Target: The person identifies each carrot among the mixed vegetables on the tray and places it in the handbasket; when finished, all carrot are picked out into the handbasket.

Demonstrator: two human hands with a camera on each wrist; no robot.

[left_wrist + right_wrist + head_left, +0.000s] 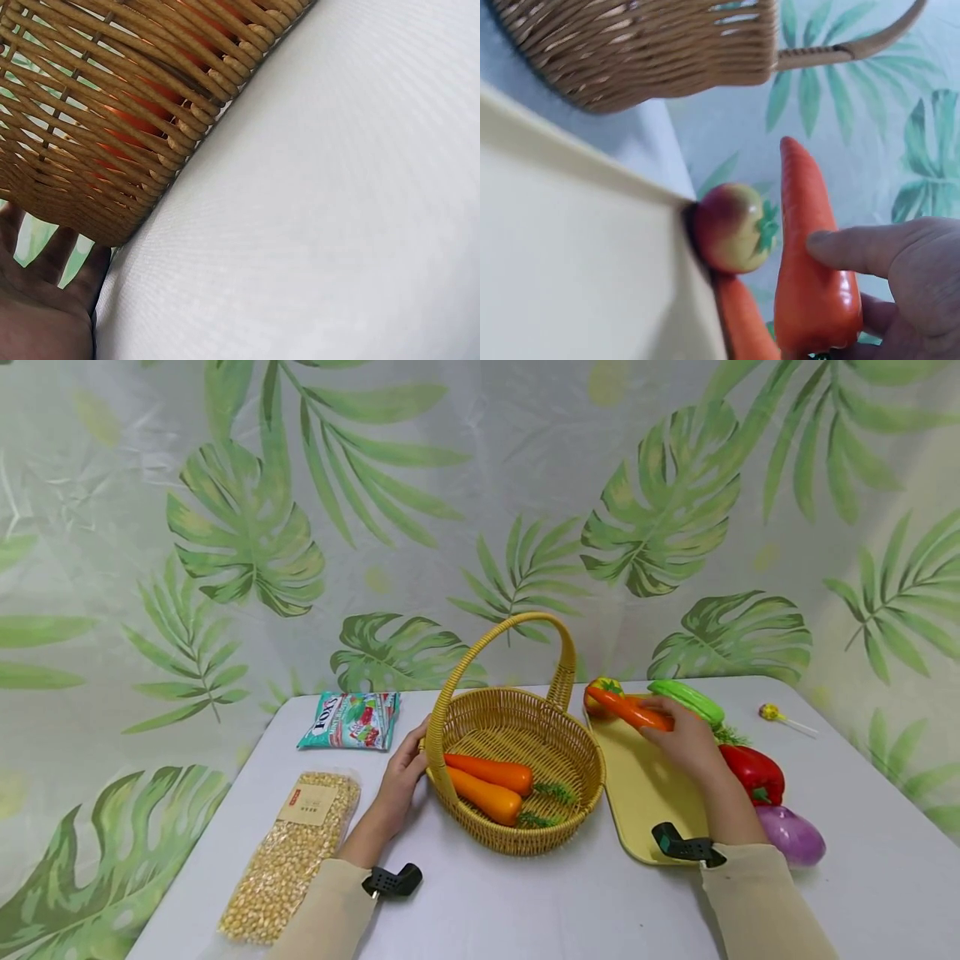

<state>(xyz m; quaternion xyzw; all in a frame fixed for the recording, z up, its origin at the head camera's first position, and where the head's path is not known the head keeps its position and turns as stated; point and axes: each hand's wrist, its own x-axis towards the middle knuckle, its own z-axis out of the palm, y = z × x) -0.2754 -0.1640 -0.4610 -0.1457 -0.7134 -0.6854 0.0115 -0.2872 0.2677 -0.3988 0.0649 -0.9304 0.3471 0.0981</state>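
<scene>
My right hand [686, 739] pinches an orange carrot [810, 262] between thumb and fingers, above the pale yellow tray [652, 802]. The carrot's thin tip points toward the wicker basket [517, 839]. At the basket's left side, my left hand [397, 785] rests its spread fingers against the outer wall; part of them is hidden behind the weave in the left wrist view. Inside the basket lie two carrots [491, 772] with green tops. Another carrot [746, 322] lies below the held one, beside a red and yellow tomato [731, 229] at the tray's far edge.
A light green ridged vegetable [688, 702], a red bell pepper [752, 774] and a purple eggplant [791, 837] lie right of the tray. Farther right is a lollipop [771, 713]. On the left are a FOX'S candy bag [352, 721] and a bag of corn kernels [288, 860].
</scene>
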